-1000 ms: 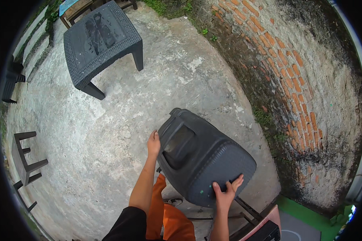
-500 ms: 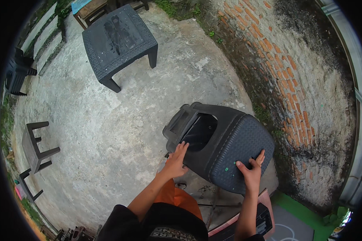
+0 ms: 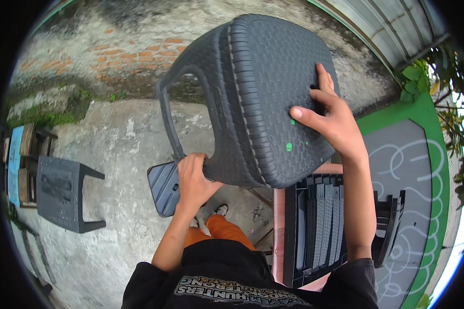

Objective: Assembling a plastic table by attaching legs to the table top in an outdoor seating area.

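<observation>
- Head view: concrete floor (image 3: 121, 165) is spread beneath the grey stool (image 3: 258, 103), and is also glimpsed through the opening in the stool's side.
- Beyond the stool, a rough wall (image 3: 154, 56) with bared brick is shown; half a second ago it was seen mostly to the right, so the outlook has been swung rightward.
- To the right of the stool, a green-bordered grey panel (image 3: 420, 170) is marked with pale looping lines.
- Well to the left of the stool, a dark table (image 3: 59, 190) is left standing apart.
- Just below and right of the stool, a pink table (image 3: 279, 242) is loaded with a dark plastic stack (image 3: 325, 221); far more of both is now shown.
- The stool itself is held tilted in front of the body, between both hands. It has been raised and turned since the last view; its weight is judged to be borne by the hands alone.
- Down and left of the stool, a ribbed dark piece (image 3: 161, 191) is revealed on the floor.
- At the stool's lower left, the opening's rim is clasped by the left hand (image 3: 192, 181).
- Across the stool's seat, the right hand (image 3: 337, 121) is laid with thumb apart from the fingers; whether anything is pinched cannot be told.
- Near that thumb, green specks (image 3: 289, 147) are seen.
</observation>
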A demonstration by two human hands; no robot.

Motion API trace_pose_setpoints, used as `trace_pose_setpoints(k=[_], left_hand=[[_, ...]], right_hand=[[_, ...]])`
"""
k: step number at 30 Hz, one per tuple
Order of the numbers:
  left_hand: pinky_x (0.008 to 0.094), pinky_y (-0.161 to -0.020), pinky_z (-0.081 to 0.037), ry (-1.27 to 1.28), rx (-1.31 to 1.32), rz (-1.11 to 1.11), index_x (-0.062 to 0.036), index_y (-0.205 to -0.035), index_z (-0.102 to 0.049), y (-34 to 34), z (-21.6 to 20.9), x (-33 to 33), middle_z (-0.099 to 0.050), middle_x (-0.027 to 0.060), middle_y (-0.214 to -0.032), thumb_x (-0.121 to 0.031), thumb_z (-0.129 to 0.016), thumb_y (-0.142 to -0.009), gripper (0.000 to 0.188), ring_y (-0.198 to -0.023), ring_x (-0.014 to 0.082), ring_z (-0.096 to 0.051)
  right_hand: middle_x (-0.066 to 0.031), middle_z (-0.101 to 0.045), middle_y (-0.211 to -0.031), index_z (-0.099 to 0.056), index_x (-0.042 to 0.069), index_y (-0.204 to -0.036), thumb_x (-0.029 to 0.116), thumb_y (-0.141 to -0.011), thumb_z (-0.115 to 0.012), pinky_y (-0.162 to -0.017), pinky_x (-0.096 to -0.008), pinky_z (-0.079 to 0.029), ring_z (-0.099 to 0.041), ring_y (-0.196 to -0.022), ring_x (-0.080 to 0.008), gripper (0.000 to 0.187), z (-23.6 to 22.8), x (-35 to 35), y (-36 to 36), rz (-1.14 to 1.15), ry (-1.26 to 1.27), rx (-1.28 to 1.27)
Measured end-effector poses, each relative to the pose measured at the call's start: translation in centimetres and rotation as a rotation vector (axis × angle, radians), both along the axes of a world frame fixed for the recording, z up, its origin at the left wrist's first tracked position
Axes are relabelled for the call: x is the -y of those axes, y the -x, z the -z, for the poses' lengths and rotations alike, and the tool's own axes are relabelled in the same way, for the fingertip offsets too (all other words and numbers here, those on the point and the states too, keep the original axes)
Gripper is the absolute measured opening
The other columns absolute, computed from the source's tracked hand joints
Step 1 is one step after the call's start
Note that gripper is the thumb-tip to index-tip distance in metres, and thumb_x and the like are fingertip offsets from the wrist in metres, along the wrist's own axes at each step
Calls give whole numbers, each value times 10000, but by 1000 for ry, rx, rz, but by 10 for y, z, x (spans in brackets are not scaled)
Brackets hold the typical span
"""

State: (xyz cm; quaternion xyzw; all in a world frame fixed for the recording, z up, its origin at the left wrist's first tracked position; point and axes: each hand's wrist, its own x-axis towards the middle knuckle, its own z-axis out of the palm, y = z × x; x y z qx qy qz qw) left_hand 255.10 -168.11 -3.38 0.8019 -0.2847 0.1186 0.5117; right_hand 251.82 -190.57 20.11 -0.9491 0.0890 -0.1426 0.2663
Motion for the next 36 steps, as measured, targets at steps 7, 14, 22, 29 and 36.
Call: trace_pose_setpoints(k=[7, 14, 22, 29, 36], left_hand=[[443, -808, -401, -9, 8, 61, -9, -1022, -478, 0, -5, 117, -527, 160, -931, -243, -843, -551, 639, -911, 364, -522], [463, -941, -393, -172, -217, 367, 59, -1246, -325, -38, 57, 247, -460, 278, -1132, -191, -818, -637, 822, -1107, 454, -458], [425, -1044, -343, -436, -464, 629, 10, -1439, -92, -200, 180, 264, -322, 319, -1390, -83, -719, -703, 972, -1283, 419, -380], [429, -866, -482, -1089, -519, 555, -56, -1418, -181, -339, 195, 233, -574, 285, -1143, -148, -709, -726, 876, -991, 394, -613], [397, -807, -505, -1049, -324, 1165, -22, -1227, -512, -359, 165, 499, -659, 198, -1001, -210, -661, -793, 496, -933, 338, -646]], right_hand=[[-368, -141, -1455, -542, -224, -1082, 624, -510, -801, -1060, -603, -212, -126, -1345, -546, 1055, -14, 88, 17, 118, 223, -60], [-300, 2, -1505, -571, -192, -980, 571, -434, -853, -945, -731, -266, -76, -1355, -541, 980, 23, 180, -9, 250, 280, -424], [-147, 94, -1546, -576, -116, -1124, 495, -555, -833, -986, -672, -312, -38, -1394, -462, 874, 217, 332, -63, 382, 193, -754], [-65, 136, -1551, -588, -32, -1198, 405, -589, -845, -1000, -668, -310, 21, -1414, -403, 793, 310, 393, -48, 535, 53, -1031], [-45, 144, -1547, -596, -15, -1195, 388, -558, -853, -996, -691, -297, 17, -1421, -364, 797, 300, 418, -29, 692, 20, -1115]])
